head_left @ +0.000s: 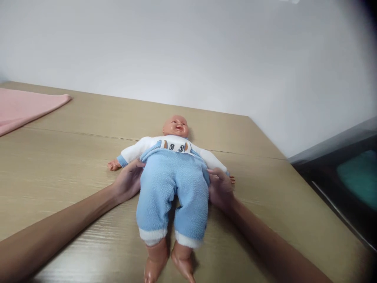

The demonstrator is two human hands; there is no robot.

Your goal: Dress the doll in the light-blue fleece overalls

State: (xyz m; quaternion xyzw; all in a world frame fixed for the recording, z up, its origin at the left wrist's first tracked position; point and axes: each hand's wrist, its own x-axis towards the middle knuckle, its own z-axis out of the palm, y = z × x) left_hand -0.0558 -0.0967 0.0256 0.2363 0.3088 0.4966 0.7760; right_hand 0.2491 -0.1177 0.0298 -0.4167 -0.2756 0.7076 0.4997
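Note:
A baby doll [176,126] lies on its back on a light wooden table [59,165], head away from me, bare feet toward me. It wears a white top with blue cuffs and fluffy light-blue trousers [173,192]. My left hand [129,181] grips the trousers' left side at the doll's waist, fingers curled into the fabric. My right hand [219,188] grips the right side of the trousers at the waist in the same way. The doll's arms stretch out sideways past both hands.
A pink cloth [20,108] lies at the table's far left corner. A white wall rises behind the table. To the right, beyond the table's edge, is a dark surface [338,165] with something teal [357,177] on it.

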